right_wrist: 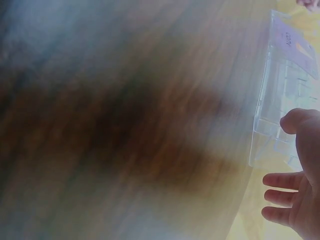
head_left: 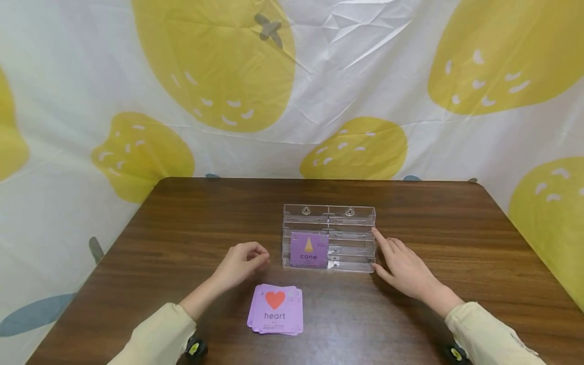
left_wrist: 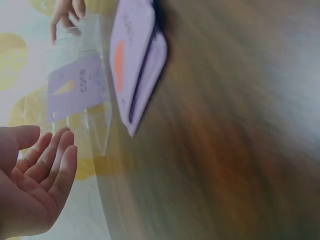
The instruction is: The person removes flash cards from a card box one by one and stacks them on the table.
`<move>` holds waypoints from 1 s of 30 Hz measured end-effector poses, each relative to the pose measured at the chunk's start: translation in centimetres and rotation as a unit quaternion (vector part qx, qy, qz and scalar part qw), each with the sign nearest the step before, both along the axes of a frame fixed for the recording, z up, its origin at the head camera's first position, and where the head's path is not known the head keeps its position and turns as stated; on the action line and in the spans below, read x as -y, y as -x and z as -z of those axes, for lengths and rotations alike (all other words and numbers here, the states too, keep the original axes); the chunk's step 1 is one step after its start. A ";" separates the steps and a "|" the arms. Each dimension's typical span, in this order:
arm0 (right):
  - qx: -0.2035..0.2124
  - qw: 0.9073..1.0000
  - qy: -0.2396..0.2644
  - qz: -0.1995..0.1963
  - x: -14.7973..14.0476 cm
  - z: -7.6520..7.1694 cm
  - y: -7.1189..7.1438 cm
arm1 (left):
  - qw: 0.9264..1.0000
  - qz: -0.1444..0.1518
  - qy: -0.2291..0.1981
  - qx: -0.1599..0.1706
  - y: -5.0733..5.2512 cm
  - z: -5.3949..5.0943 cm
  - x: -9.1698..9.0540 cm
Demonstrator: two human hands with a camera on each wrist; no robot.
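A clear plastic card rack with two columns of tiered pockets stands on the table. In its lower left pocket sits a purple flashcard printed "cone" with a yellow cone. My right hand touches the rack's right side with its fingertips, thumb low and index finger higher. Left of the rack, my left hand hovers with loosely bent fingers; the left wrist view shows nothing in its palm. Nearer to me lies a stack of purple flashcards, a red heart marked "heart" on top, its edges slightly uneven.
The dark wood table has rounded far corners. Behind it hangs a white cloth with large yellow lemons. Small dark wrist devices sit under both pale sleeves.
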State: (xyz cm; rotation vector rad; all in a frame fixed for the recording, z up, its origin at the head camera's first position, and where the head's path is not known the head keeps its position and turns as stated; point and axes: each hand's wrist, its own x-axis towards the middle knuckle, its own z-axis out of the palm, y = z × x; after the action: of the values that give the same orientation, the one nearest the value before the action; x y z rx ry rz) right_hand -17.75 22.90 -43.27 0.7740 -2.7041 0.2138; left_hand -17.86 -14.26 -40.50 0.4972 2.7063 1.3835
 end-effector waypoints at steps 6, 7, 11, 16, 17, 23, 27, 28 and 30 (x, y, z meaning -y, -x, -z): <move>0.005 1.000 0.001 0.004 0.1 -0.1 -0.1 | 0.999 -0.003 0.003 -0.052 0.9 -0.6 -1.6; 0.005 1.000 0.001 0.005 0.1 -0.2 -0.1 | 0.998 -0.001 0.001 -0.059 1.0 -0.6 -1.8; 0.004 1.000 0.000 0.004 0.1 -0.2 -0.1 | 0.998 0.000 -0.019 -0.057 1.5 -0.7 -2.3; 0.005 1.000 -0.002 0.004 0.1 -0.1 -0.1 | 0.998 0.000 -0.044 -0.046 1.9 -0.7 -2.6; 0.006 1.000 -0.002 0.005 0.1 -0.1 -0.1 | 0.998 0.000 -0.048 -0.045 2.0 -0.6 -2.7; 0.009 1.000 -0.003 0.008 0.1 -0.1 -0.2 | 0.997 0.001 -0.071 -0.039 2.5 -0.2 -2.8; 0.004 1.000 -0.002 0.005 0.1 0.0 -0.2 | 0.995 0.009 -0.089 -0.039 2.8 0.0 -2.9; 0.003 1.000 -0.002 0.005 0.1 0.0 -0.2 | 0.995 0.011 -0.092 -0.037 2.9 0.0 -3.0; 0.001 1.000 -0.001 0.004 0.1 0.0 -0.1 | 0.995 0.012 -0.094 -0.034 3.0 0.0 -3.1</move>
State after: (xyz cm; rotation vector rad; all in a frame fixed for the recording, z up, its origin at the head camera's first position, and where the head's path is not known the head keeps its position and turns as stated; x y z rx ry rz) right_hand -17.63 22.79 -43.23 0.7628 -2.7095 0.2114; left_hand -20.85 -11.20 -40.47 0.5993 2.6244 1.6547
